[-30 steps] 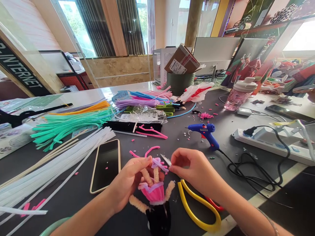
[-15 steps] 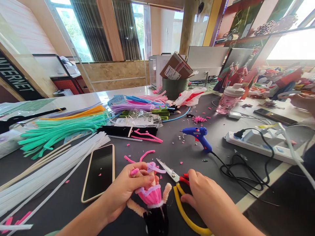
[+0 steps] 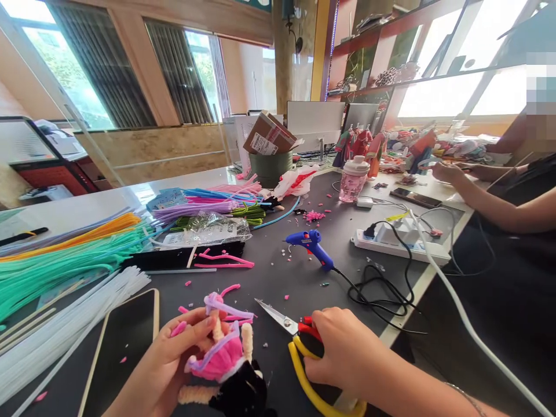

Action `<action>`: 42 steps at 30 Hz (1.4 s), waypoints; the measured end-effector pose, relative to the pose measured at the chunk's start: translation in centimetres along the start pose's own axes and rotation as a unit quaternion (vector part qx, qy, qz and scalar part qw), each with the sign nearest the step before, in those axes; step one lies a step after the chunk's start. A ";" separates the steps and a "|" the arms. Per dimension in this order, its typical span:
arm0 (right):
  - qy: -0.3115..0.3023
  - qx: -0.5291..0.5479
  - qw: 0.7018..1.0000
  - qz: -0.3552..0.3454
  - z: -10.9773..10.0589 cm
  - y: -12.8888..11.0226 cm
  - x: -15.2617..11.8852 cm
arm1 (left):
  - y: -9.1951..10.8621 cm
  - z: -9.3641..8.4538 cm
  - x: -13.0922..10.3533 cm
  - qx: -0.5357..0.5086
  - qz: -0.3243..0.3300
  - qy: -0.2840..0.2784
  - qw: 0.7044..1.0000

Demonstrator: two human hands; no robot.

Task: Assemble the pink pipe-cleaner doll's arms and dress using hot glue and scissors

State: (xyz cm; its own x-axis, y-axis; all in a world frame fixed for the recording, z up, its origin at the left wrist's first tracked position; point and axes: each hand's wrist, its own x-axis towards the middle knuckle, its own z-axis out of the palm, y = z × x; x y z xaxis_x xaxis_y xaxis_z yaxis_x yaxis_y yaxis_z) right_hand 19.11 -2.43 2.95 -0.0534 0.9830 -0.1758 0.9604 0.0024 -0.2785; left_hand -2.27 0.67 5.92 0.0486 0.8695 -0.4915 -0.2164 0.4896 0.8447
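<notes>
A small figure of fuzzy stems, with a pink body (image 3: 226, 354), black head part (image 3: 243, 388) and beige limbs, is held in my left hand (image 3: 174, 350), its fingers closed around the beige and lilac end. My right hand (image 3: 343, 353) grips the red part of the scissors' handles on the dark table; the silver blades (image 3: 282, 320) point up and left, and yellow handle loops (image 3: 310, 382) curve below. Pink stem pieces (image 3: 230, 289) lie just beyond the figure.
A blue glue gun (image 3: 310, 246) lies ahead, its black cord running right to a white power strip (image 3: 399, 246). Bundles of coloured stems (image 3: 78, 249) and a phone (image 3: 121, 347) are left. A pink bottle (image 3: 354, 179) stands behind; another person's hands (image 3: 447, 174) are at right.
The view has swung right, bringing the other person into sight. My left hand has tilted the figure, its black part now towards the lower right. My right hand stays on the scissors.
</notes>
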 end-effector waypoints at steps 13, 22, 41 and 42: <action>0.101 0.450 0.883 -0.088 0.4 5.5 0.1 | 0.0 -0.9 0.5 0.033 -0.041 -0.140 0.989; 0.362 0.014 0.900 -0.244 0.3 6.3 1.7 | 1.1 -1.2 0.7 0.032 -0.052 -0.257 0.965; 0.431 -0.104 0.799 -0.405 -1.1 4.7 2.9 | -0.8 -2.0 1.2 -0.019 -0.084 -0.290 0.953; 0.432 -0.108 0.796 -0.409 -1.1 4.6 2.9 | -1.0 -2.1 1.3 -0.018 -0.085 -0.291 0.953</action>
State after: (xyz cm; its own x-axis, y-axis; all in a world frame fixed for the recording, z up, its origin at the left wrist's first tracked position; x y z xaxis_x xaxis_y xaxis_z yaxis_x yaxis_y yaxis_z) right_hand 23.71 0.68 2.19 -0.5669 0.3948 0.7231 0.7301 0.6473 0.2190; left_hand -4.03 1.20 3.99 0.6162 0.6718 -0.4112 -0.1902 0.6336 0.7499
